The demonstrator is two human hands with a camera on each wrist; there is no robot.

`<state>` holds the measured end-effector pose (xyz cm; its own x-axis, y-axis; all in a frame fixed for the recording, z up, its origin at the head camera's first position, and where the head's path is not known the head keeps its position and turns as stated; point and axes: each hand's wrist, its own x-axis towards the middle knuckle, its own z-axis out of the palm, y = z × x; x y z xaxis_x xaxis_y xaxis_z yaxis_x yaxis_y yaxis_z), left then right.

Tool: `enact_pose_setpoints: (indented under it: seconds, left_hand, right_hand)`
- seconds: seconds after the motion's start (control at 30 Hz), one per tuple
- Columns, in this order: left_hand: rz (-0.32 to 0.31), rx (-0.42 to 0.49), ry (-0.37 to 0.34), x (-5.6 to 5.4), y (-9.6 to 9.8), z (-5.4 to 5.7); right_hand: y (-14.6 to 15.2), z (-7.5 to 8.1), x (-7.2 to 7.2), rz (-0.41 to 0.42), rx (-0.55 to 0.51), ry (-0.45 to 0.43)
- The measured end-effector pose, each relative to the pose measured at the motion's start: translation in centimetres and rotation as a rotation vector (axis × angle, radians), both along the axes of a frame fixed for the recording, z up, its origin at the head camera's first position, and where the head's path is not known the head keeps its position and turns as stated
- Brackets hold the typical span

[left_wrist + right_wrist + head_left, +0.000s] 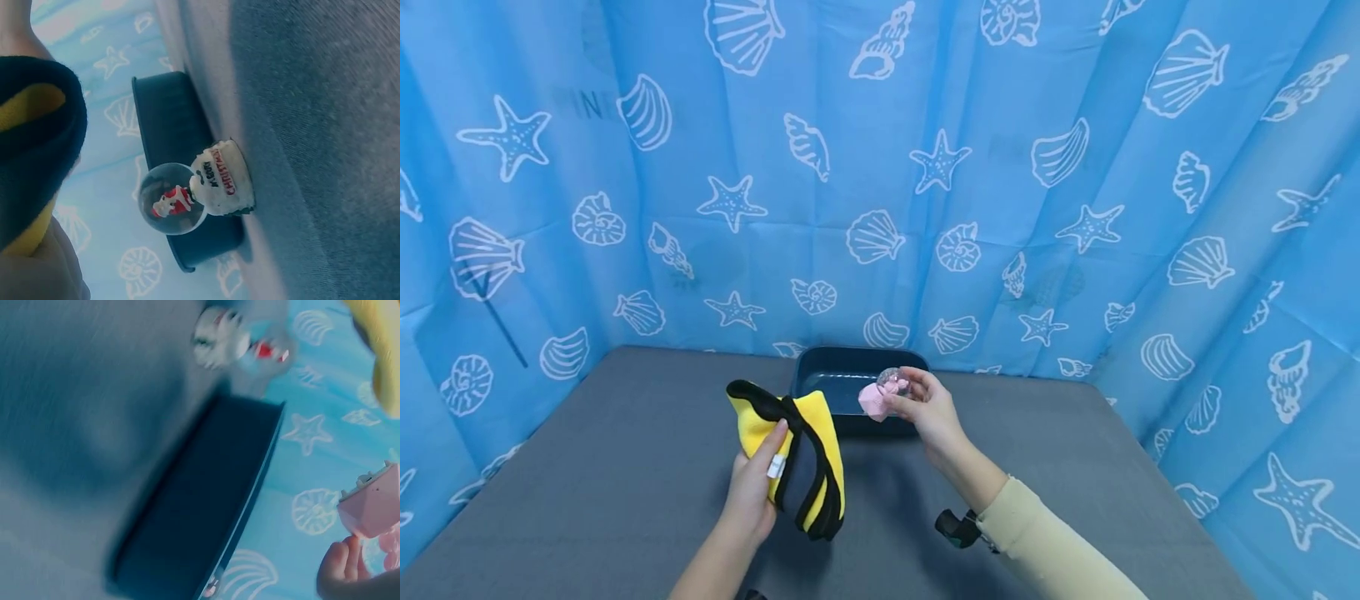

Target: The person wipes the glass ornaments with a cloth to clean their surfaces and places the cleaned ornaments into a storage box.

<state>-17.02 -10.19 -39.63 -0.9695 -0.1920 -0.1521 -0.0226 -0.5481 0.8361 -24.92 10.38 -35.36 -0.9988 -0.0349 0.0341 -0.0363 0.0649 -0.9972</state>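
Note:
My left hand [751, 492] grips a folded yellow cloth [820, 429] with black edging and a grey side, thumb on top. In my right hand [931, 410] is a small snow globe with a pink faceted base [872, 402] and a clear dome, pinched between thumb and fingers over the dark blue basin [831, 364]. The right wrist view has this globe's pink base [375, 500] above its clear ball. A second snow globe [222, 178], with a Santa figure and a white "Merry Christmas" base, stands on the table beside the basin; the cloth hides it in the head view.
The grey table [625, 450] runs back to a blue curtain [850, 167] printed with white shells and starfish, which also closes off both sides. A black wrist camera [957, 529] juts from under the right sleeve.

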Motion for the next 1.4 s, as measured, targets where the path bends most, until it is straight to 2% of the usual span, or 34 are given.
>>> enact_pose_setpoints:
  seconds: [0.13,0.4,0.67,0.93,1.17,1.4]
  left_hand:
    - [-0.002,-0.006,-0.006,0.0,-0.3,-0.1]
    - [0.013,0.013,0.019,0.0,-1.2,0.1]
    - [0.012,0.021,0.034,0.0,-2.1,0.2]
    - [0.035,0.018,-0.008,0.1,-2.5,-0.2]
    - [0.048,0.004,-0.027,0.1,-2.5,-0.5]
    - [0.062,-0.008,-0.045,-0.1,-2.6,-0.4]
  right_hand:
    - [0.6,-0.1,-1.6,0.024,-0.002,-0.016]
    - [1.3,-0.6,-4.5,0.087,0.070,-0.050]
    - [1.0,-0.9,-7.0,0.122,0.251,-0.041]
    - [0.5,-1.7,-9.6,0.162,0.399,0.004]
    - [0.3,-2.8,-10.9,0.157,0.534,0.054]
    - [-0.2,-3.1,-11.0,0.179,0.718,0.086]
